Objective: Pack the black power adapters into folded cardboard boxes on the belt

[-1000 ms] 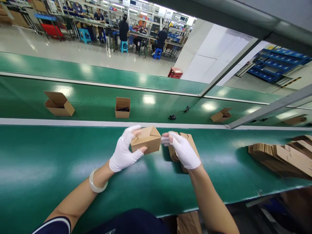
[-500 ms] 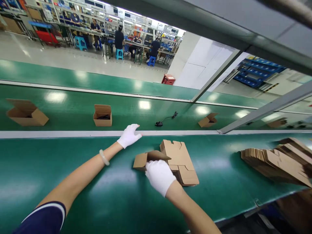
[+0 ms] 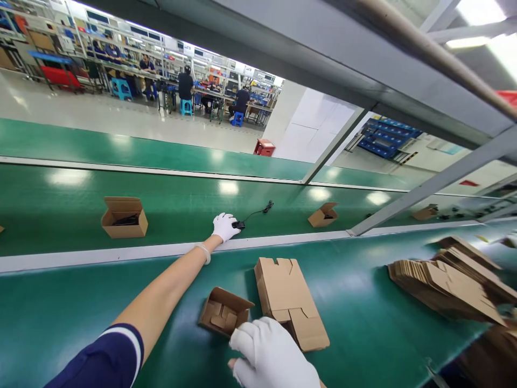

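My left hand (image 3: 226, 227), in a white glove with fingertips bare, reaches over the white rail and grips a black power adapter (image 3: 239, 224). Its thin cable runs right to a bundled end (image 3: 268, 206). My right hand (image 3: 274, 353), also gloved, is low in front with half-bent fingers and the thumb apart. It is right beside the near corner of a small open cardboard box (image 3: 220, 315), whose inside shows only folded bottom flaps. Whether the fingers touch the box is hard to tell. Flat folded cartons (image 3: 288, 291) lie stacked just beyond this hand.
On the green belt past the white rail (image 3: 161, 250) stand an open box with dark contents (image 3: 126, 223) and another open box (image 3: 323, 215). More folded cartons (image 3: 444, 285) lie at right. A slanted metal post (image 3: 412, 194) crosses the right side.
My left hand has moved forward over the rail and closed on the adapter. My right hand has drawn back from inside the box, which now opens upward. The boxes on the belt have shifted left in view.
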